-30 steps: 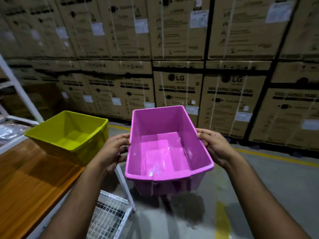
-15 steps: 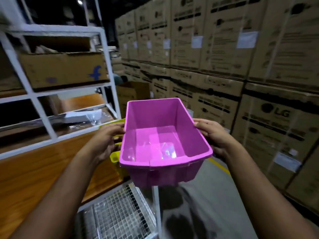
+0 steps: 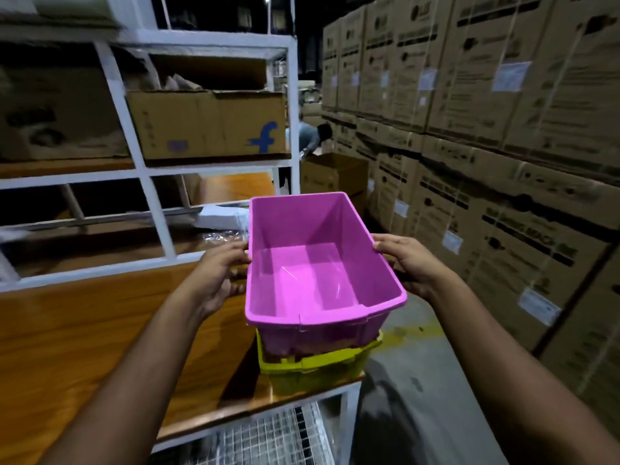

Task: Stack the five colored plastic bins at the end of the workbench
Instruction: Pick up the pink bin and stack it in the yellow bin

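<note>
1. Bin count: only two in sight. One pink bin (image 3: 312,263) and one yellow bin (image 3: 318,367). No other colours visible from this angle.
2. Two hands, both on the pink one. Left hand (image 3: 219,275) grips the left long rim, right hand (image 3: 407,265) grips the right long rim, so they're spread apart with the bin between them.
3. The pink bin sits low inside the yellow one, bottom part already below the yellow rim. Can't tell if it's fully seated.
4. The yellow bin is on the wooden workbench (image 3: 84,347), right at its end corner, just above a wire mesh shelf (image 3: 268,437).
5. Background: one white metal rack (image 3: 147,182) with a cardboard box (image 3: 208,124) on it, and a wall of stacked cartons (image 3: 486,129) to the right.
6. Versus half a second back: the pink bin was held up in the air with just a sliver of yellow peeking out beside it. Now it's dropped into the yellow bin, same grip on both sides.
</note>
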